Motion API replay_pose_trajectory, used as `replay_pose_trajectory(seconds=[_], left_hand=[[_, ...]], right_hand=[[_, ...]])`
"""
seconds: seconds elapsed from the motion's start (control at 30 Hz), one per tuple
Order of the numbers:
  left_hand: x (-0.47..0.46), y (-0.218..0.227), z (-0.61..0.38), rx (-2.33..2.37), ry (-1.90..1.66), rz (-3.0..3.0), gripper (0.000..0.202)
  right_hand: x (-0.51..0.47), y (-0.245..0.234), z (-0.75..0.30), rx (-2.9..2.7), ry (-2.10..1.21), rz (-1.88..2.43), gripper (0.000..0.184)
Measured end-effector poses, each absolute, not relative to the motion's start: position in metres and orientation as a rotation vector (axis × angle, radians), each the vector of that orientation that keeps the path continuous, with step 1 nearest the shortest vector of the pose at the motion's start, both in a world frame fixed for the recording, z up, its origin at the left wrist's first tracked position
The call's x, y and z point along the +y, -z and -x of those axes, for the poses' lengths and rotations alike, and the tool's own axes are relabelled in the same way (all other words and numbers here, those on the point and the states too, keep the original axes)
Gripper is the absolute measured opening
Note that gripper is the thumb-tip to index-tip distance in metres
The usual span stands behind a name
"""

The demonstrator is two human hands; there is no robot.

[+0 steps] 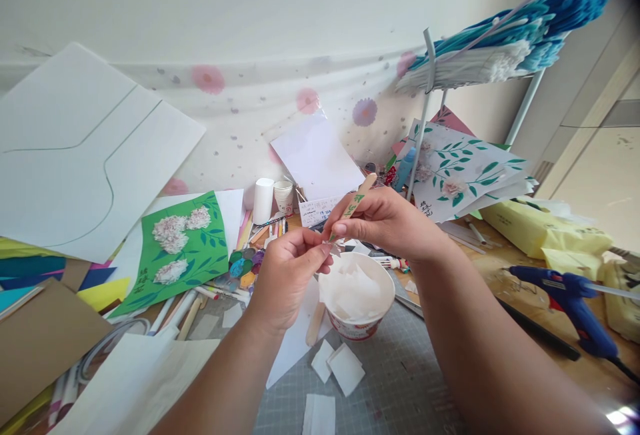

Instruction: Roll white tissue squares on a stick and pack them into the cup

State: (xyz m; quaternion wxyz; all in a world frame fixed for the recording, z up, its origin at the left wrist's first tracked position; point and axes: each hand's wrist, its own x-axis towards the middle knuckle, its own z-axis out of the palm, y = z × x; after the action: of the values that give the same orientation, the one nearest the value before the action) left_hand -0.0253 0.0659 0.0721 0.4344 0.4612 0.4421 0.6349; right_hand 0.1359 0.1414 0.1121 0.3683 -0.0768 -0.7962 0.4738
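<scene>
Between the thumb and fingers of my right hand (393, 221) is a wooden craft stick (361, 197) with green marks, tilted with its rounded end up. My left hand (280, 278) pinches a small thin whitish piece, largely hidden by the fingers, close to the stick's lower end. The fingertips of both hands nearly meet above the rim of a paper bowl (356, 329). Thin white sheets (353, 291) fill the bowl. A second wooden stick (315, 325) leans or lies at its left side. White paper squares (346, 369) lie in front of it.
A blue glue gun (570, 295) and yellow tissue packs (540, 228) sit at right. Leftward are a green flower picture (187, 248) and a large white board (85, 155). Pipe cleaners (495, 38) hang over a rack at upper right. A grey cutting mat (395, 381) lies beneath.
</scene>
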Motion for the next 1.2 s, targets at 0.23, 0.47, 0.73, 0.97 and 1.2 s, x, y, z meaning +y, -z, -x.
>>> replay_pose_trajectory(seconds=[0.23,0.47,0.73,0.97,1.2], left_hand=[[0.0658,-0.0719,0.0252,1.098,-1.594,-1.165,0.011],[0.0666,-0.0709,0.0258,1.104,-1.595,-1.179,0.009],[0.0654,-0.0713,0.0273,1.107,-1.610,-1.203,0.007],[0.0665,-0.0725,0.0283,1.115,-1.578,-1.241,0.016],[0.0653,-0.0726,0.0291,1.109,-1.571,-1.243,0.018]], right_hand=[[0.1397,-0.1127,-0.1344,-2.038,-1.217,0.185,0.036],[0.1397,-0.1139,-0.1344,-2.050,-1.133,0.256,0.039],[0.1372,-0.1150,-0.1331,-1.927,-1.225,0.251,0.040],[0.1365,-0.1141,-0.1338,-1.879,-1.304,0.208,0.037],[0.1357,-0.1148,-0.1358,-1.929,-1.245,0.155,0.031]])
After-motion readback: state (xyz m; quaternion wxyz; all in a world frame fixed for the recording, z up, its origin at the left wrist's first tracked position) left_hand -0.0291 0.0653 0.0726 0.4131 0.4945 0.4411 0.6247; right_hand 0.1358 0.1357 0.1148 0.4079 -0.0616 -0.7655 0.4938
